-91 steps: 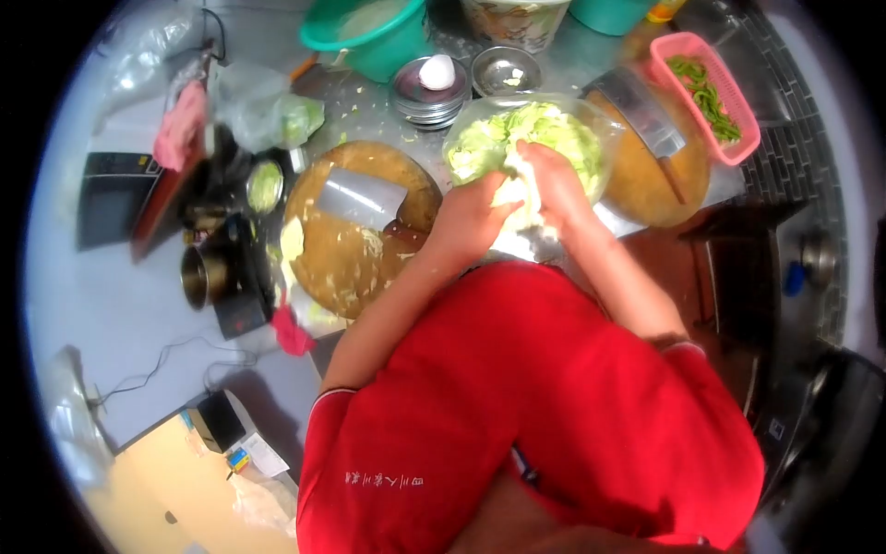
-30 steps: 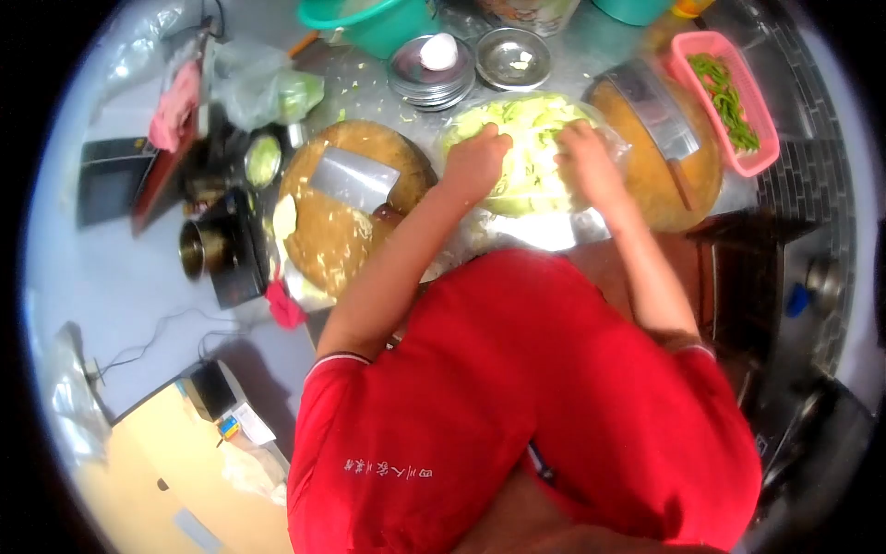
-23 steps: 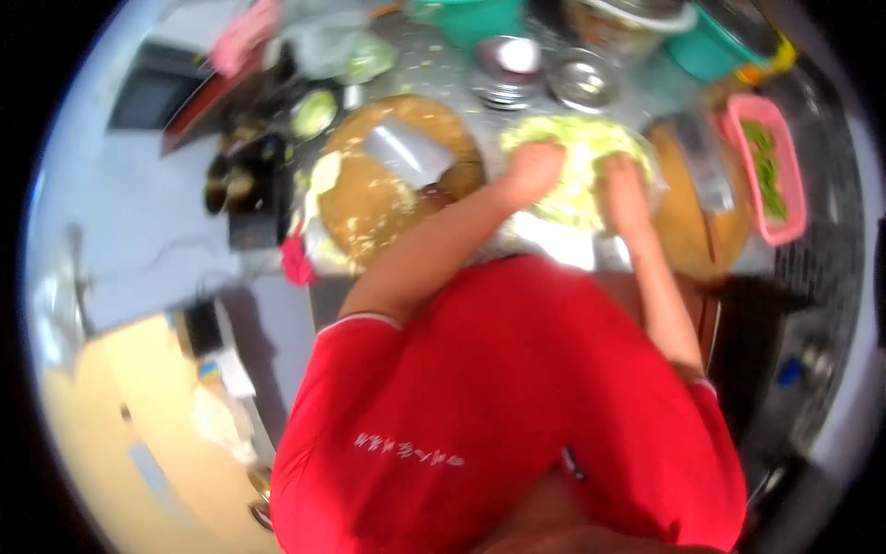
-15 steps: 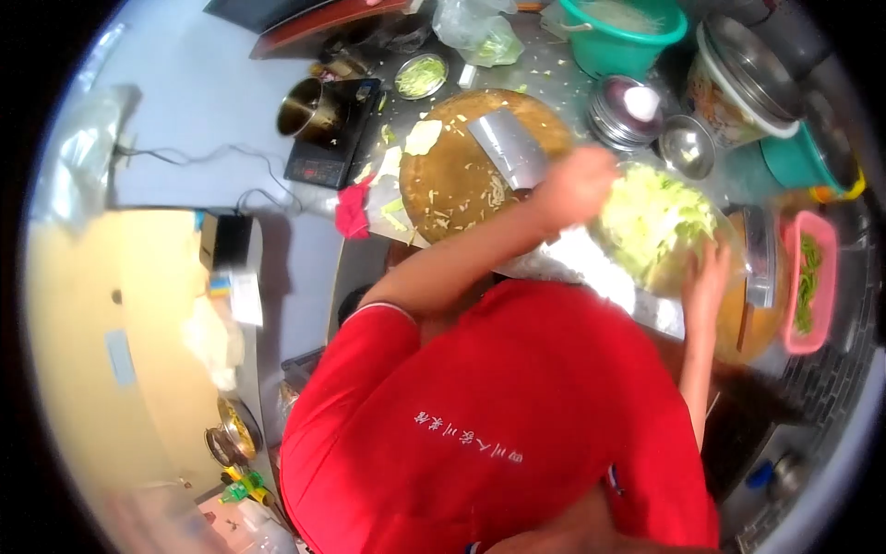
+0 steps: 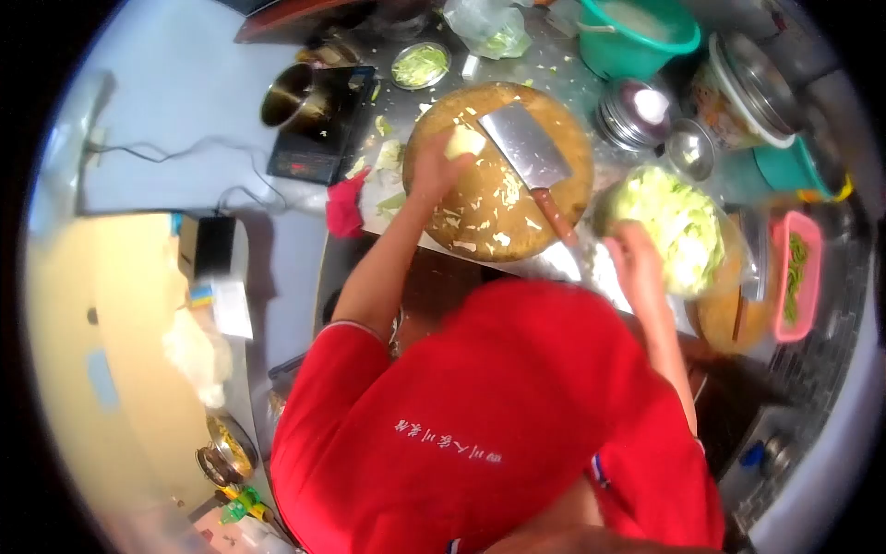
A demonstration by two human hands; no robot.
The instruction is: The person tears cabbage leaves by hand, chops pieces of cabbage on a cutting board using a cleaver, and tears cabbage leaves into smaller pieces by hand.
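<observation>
My left hand (image 5: pixel 436 174) is over the left part of a round wooden chopping board (image 5: pixel 544 106). Its fingers are closed around a pale piece of cabbage (image 5: pixel 466 140). A cleaver (image 5: pixel 526 146) lies flat on the board, its wooden handle (image 5: pixel 556 220) pointing down and right past the rim. Small pale scraps dot the wood. My right hand (image 5: pixel 637 263) hovers between the cleaver's handle and a heap of cut cabbage (image 5: pixel 678 222), its fingers loosely bent, apparently empty. The container under the heap is mostly hidden.
A black induction cooker (image 5: pixel 309 152) with a metal pot (image 5: pixel 293 95) stands left of the board, near a red cloth (image 5: pixel 346 205). Behind are a plate of shreds (image 5: pixel 421 66) and a green bucket (image 5: pixel 637 42). At right are stacked metal lids (image 5: pixel 632 115) and a pink basket (image 5: pixel 796 277).
My left hand has moved left from the cabbage heap to the board and taken a cabbage piece. My right hand has moved from the heap's right side to its near left side.
</observation>
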